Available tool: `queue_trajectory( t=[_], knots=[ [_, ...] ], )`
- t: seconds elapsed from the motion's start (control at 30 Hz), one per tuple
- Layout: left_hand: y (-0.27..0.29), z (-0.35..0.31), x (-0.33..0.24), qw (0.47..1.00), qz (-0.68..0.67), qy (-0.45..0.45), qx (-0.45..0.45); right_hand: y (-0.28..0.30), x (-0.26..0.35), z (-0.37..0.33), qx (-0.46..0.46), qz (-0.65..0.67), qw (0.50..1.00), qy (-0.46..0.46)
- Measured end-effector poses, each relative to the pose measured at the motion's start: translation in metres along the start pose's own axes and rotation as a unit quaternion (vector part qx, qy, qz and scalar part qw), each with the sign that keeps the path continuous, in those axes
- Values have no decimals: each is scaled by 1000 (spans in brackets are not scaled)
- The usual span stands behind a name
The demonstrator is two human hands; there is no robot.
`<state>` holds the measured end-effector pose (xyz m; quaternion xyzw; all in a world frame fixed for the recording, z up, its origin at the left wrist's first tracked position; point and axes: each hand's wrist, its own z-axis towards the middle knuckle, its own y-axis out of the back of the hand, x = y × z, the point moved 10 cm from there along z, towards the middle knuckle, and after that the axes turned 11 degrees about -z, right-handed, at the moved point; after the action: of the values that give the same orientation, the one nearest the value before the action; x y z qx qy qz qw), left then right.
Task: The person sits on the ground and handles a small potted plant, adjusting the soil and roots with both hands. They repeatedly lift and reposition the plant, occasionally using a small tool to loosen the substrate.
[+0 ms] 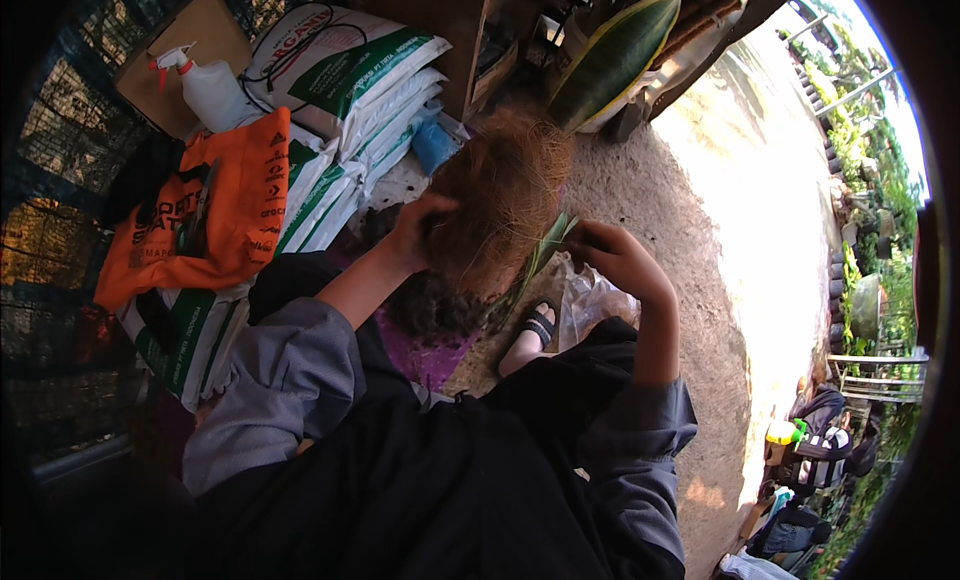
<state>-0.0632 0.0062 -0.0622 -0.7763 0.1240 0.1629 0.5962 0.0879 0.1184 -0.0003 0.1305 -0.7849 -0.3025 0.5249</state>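
A shaggy clump of brown coconut fibre (pixel 505 195) is held up in front of me. My left hand (pixel 418 232) is closed on its left side, the fingers partly sunk into the strands. Along the clump's right edge runs a bundle of long, narrow green leaves (pixel 548 246). My right hand (pixel 618 263) has its fingers curled in at the upper part of these leaves, seemingly pinching them. Below the clump, dark crumbly soil (pixel 435 305) lies on a purple sheet (pixel 425 352).
Stacked white-and-green sacks (pixel 375 105) stand at the left, with an orange bag (pixel 215 215) and a white spray bottle (pixel 212 92) on them. A broad yellow-edged leaf (pixel 620 60) rises at the back. Clear plastic (pixel 590 305) lies beside my sandalled foot (pixel 535 335).
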Motion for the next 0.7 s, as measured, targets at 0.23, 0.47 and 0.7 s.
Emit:
queue_trajectory(
  t=[0.23,0.47,0.7],
  knots=[
    [-25,-6,8,982,7,44,184,0,15,27,-41,-58,995,64],
    [-42,-13,12,944,208,25,255,-10,6,63,-2,78,994,80],
    [-56,-25,14,891,383,10,245,-2,43,63,-63,24,994,80]
  ],
)
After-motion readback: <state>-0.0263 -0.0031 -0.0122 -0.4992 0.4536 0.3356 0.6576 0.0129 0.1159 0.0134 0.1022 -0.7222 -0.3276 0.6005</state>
